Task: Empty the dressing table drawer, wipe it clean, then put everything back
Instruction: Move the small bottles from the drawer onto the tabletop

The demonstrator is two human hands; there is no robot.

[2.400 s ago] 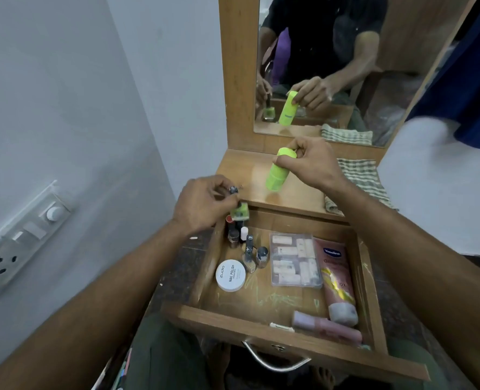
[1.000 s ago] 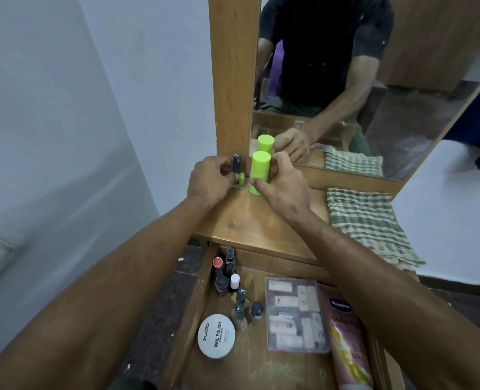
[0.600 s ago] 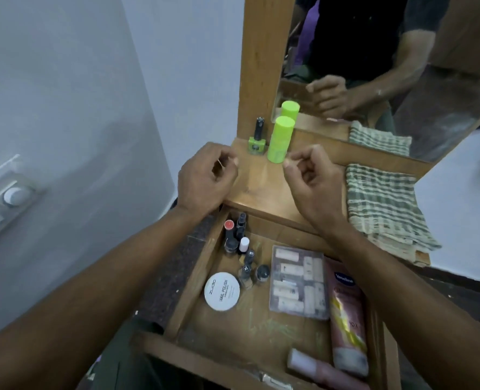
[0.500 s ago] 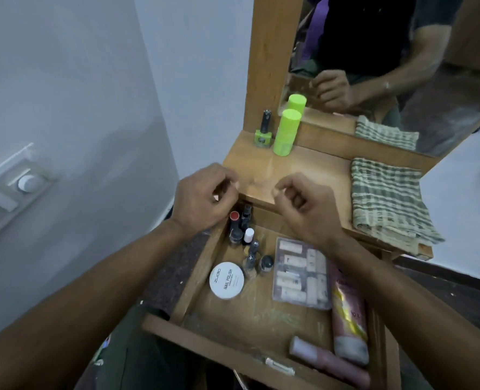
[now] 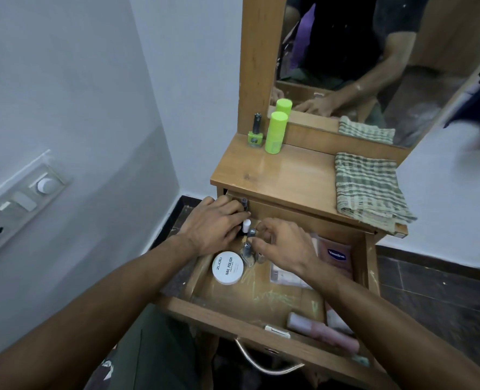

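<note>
Glass polish bottles crowd the drawer's rear-left corner, so I curl my left hand and right hand round them (grip unconfirmed) and would lift each upright.

Both bare forearms reach in from the near edge and converge toward the far left. The left hand lies palm down, knuckles up, its fingers curled forward and their tips hidden. Just beside it to the right, the right hand arches with fingers bent, thumb and forefinger drawn close together.
</note>
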